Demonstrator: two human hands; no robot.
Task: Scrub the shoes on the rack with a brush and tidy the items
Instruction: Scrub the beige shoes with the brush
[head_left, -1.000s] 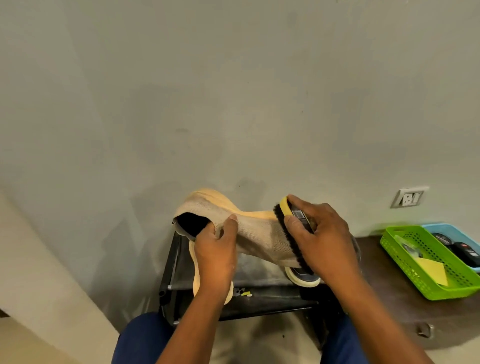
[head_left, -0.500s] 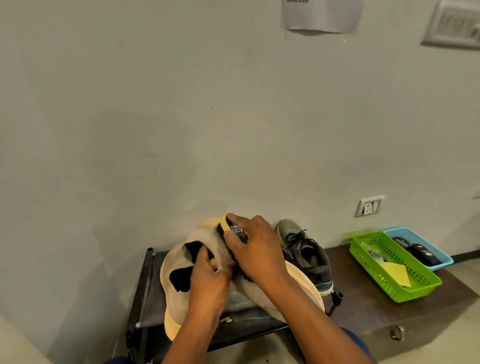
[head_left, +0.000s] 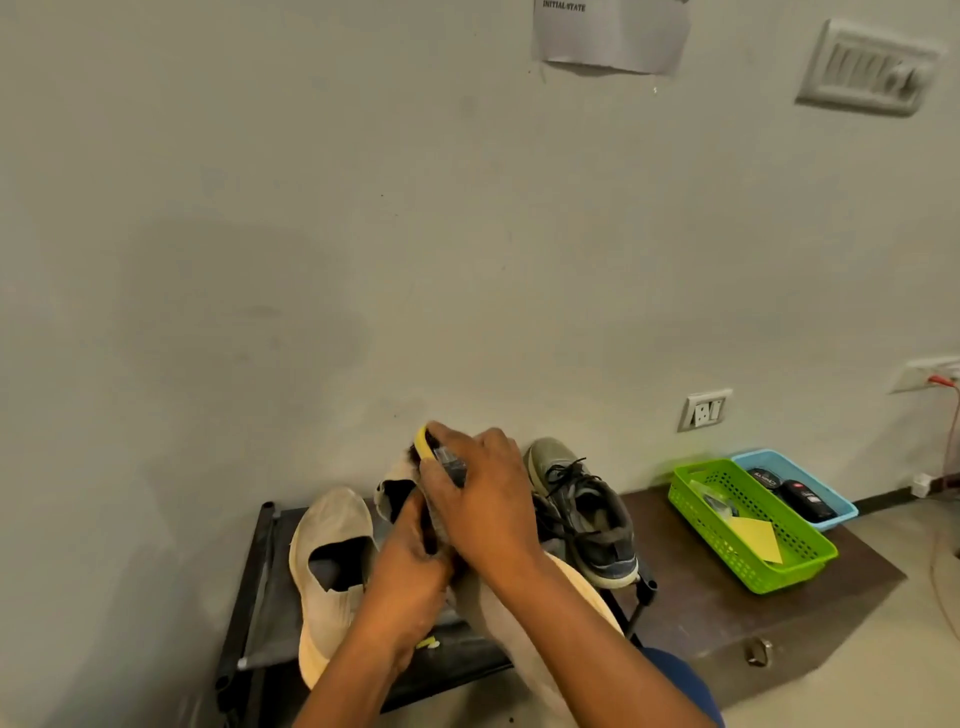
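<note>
While both hands — left hand (head_left: 410, 566), right hand (head_left: 480, 501) — clamp one beige shoe (head_left: 397, 486) and one brush (head_left: 428, 444), two shoes rest on the rack (head_left: 260, 597).

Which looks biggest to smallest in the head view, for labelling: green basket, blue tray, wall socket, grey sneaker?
1. green basket
2. grey sneaker, close to the basket in apparent size, so that order is unsure
3. blue tray, partly hidden behind the basket
4. wall socket
</note>
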